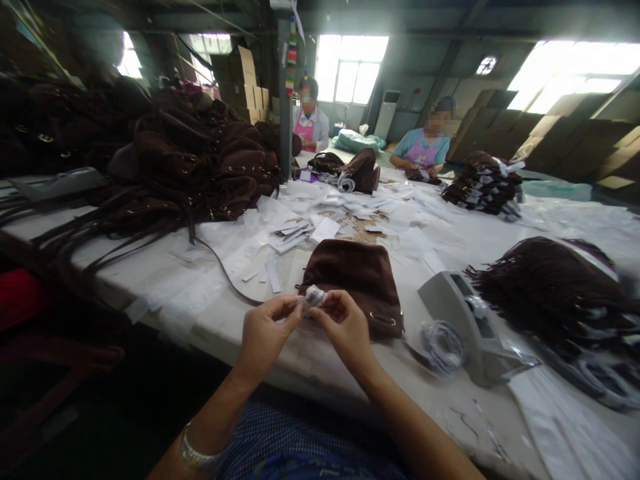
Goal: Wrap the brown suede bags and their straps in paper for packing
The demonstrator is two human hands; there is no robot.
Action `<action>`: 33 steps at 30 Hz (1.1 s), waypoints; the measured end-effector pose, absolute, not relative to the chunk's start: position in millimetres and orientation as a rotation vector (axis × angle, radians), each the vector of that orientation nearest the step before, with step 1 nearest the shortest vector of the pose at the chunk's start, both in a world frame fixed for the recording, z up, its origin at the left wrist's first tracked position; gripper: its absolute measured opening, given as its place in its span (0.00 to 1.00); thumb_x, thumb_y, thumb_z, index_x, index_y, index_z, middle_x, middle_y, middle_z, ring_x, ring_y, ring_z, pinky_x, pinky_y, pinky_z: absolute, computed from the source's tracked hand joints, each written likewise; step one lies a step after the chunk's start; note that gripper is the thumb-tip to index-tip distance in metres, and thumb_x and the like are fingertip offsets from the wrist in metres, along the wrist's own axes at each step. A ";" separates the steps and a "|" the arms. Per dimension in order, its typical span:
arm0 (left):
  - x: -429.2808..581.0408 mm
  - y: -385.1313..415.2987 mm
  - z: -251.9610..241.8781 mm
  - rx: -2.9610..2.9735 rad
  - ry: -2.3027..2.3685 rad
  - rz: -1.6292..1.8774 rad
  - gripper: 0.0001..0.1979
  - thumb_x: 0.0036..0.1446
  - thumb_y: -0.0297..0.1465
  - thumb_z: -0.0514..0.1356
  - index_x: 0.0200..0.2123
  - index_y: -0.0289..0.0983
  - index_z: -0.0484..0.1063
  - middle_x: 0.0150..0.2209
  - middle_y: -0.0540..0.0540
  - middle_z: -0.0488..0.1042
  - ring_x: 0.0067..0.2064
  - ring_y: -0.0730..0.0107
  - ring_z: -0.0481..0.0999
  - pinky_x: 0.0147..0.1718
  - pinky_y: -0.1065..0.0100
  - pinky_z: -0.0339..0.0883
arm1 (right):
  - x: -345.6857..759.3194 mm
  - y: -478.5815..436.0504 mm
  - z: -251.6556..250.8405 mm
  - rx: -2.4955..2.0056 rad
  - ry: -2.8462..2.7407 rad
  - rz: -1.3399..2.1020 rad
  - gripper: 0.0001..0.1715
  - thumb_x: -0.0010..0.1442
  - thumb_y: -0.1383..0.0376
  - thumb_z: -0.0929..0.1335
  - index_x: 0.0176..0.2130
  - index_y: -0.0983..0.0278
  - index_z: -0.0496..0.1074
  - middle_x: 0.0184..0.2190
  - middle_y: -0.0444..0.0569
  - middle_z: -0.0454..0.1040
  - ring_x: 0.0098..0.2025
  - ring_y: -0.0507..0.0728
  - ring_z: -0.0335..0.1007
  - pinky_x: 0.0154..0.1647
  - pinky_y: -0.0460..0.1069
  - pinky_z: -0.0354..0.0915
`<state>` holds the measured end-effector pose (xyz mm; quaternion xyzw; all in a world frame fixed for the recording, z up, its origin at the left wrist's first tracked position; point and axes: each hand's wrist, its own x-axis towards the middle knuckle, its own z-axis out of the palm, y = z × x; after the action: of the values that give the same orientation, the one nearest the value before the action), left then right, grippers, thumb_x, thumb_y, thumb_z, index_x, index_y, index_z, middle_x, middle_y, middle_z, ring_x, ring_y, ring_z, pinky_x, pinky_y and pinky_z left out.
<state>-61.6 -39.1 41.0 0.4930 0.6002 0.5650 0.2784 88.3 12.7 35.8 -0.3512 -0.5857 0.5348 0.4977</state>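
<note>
Between my fingertips is a small whitish, crumpled wrapped piece (315, 295), whose exact kind I cannot make out. My left hand (270, 331) pinches it from the left, thumb against forefinger. From the other side my right hand (347, 327) grips the same piece with thumb and fingers. Just behind my hands a dark brown bag (350, 273) lies flat on the white table (295, 360), with gold eyelets near its lower right edge. To the right of the bag sits a coil wrapped in clear plastic (441, 348).
A grey tape dispenser (470, 327) stands at right, before a stack of fringed brown pieces (555, 293). White papers and plastic sheets (325, 230) cover the table's middle. Brown bags (215, 160) are heaped at left. Two people in pink aprons work across the table.
</note>
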 end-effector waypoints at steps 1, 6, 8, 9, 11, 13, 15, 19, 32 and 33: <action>-60.7 -39.6 40.7 1.354 1.638 1.525 0.10 0.56 0.36 0.65 0.41 0.41 0.80 0.38 0.50 0.83 0.40 0.65 0.82 0.43 0.70 0.74 | 88.1 11.5 37.1 -0.852 -1.402 1.299 0.16 0.52 0.62 0.76 0.38 0.62 0.70 0.35 0.45 0.76 0.38 0.55 0.75 0.42 0.49 0.72; -50.9 -40.6 35.8 1.614 1.907 1.633 0.07 0.58 0.33 0.65 0.40 0.42 0.80 0.35 0.51 0.82 0.36 0.68 0.81 0.39 0.70 0.73 | 82.5 6.2 39.9 -0.914 -1.328 1.245 0.16 0.52 0.60 0.76 0.35 0.62 0.69 0.31 0.43 0.73 0.34 0.53 0.73 0.37 0.47 0.71; -47.0 -39.2 32.4 1.765 2.001 1.692 0.07 0.58 0.32 0.64 0.40 0.40 0.79 0.37 0.50 0.82 0.37 0.67 0.81 0.41 0.69 0.73 | 79.0 4.8 39.1 -0.922 -1.295 1.219 0.16 0.52 0.60 0.76 0.36 0.62 0.68 0.30 0.43 0.72 0.32 0.52 0.72 0.35 0.46 0.70; -45.5 -38.3 30.8 1.853 2.032 1.721 0.07 0.59 0.32 0.64 0.41 0.40 0.79 0.38 0.49 0.82 0.38 0.66 0.81 0.42 0.68 0.73 | 77.4 4.4 38.5 -0.924 -1.279 1.209 0.16 0.52 0.60 0.76 0.36 0.62 0.68 0.30 0.42 0.71 0.32 0.52 0.71 0.34 0.46 0.69; -43.4 -36.9 28.7 2.031 2.061 1.769 0.08 0.59 0.30 0.64 0.42 0.38 0.78 0.39 0.46 0.82 0.41 0.65 0.81 0.45 0.66 0.72 | 75.0 4.0 37.2 -0.924 -1.238 1.206 0.17 0.52 0.60 0.76 0.35 0.62 0.68 0.30 0.42 0.70 0.31 0.51 0.70 0.33 0.45 0.68; -41.9 -36.4 28.1 2.164 2.058 1.786 0.09 0.60 0.28 0.63 0.44 0.37 0.77 0.41 0.45 0.82 0.43 0.64 0.81 0.48 0.66 0.71 | 73.5 4.5 35.7 -0.914 -1.183 1.234 0.17 0.52 0.59 0.76 0.34 0.63 0.68 0.30 0.41 0.70 0.31 0.50 0.70 0.34 0.44 0.68; -40.2 -37.0 28.1 2.225 2.055 1.777 0.10 0.60 0.27 0.63 0.46 0.36 0.76 0.42 0.44 0.82 0.44 0.64 0.81 0.49 0.66 0.71 | 72.8 6.2 33.9 -0.894 -1.125 1.280 0.17 0.52 0.59 0.76 0.34 0.63 0.68 0.30 0.42 0.70 0.32 0.50 0.70 0.35 0.44 0.69; -33.9 -39.6 26.8 2.266 2.088 1.602 0.16 0.62 0.25 0.59 0.53 0.36 0.73 0.49 0.42 0.79 0.51 0.62 0.79 0.53 0.65 0.69 | 74.1 10.7 31.6 -0.877 -1.056 1.366 0.18 0.51 0.57 0.77 0.34 0.64 0.69 0.30 0.43 0.72 0.32 0.52 0.71 0.35 0.46 0.70; -28.2 -35.7 30.1 1.981 1.893 1.592 0.19 0.65 0.28 0.54 0.58 0.38 0.70 0.58 0.41 0.73 0.60 0.59 0.71 0.60 0.59 0.64 | 88.9 11.8 43.5 -0.814 -1.138 1.402 0.19 0.50 0.61 0.78 0.39 0.63 0.72 0.37 0.48 0.79 0.42 0.57 0.78 0.49 0.51 0.73; -32.0 -34.5 34.9 1.902 1.843 1.597 0.17 0.65 0.30 0.55 0.55 0.39 0.73 0.55 0.42 0.75 0.57 0.60 0.74 0.59 0.59 0.65 | 90.8 14.0 44.0 -0.827 -1.140 1.400 0.18 0.50 0.61 0.78 0.38 0.63 0.72 0.36 0.47 0.79 0.41 0.56 0.78 0.48 0.51 0.73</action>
<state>-32.0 -34.5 34.9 0.6149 0.5958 0.5161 0.0244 90.8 14.0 44.0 -0.3487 -0.4808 0.5907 0.5463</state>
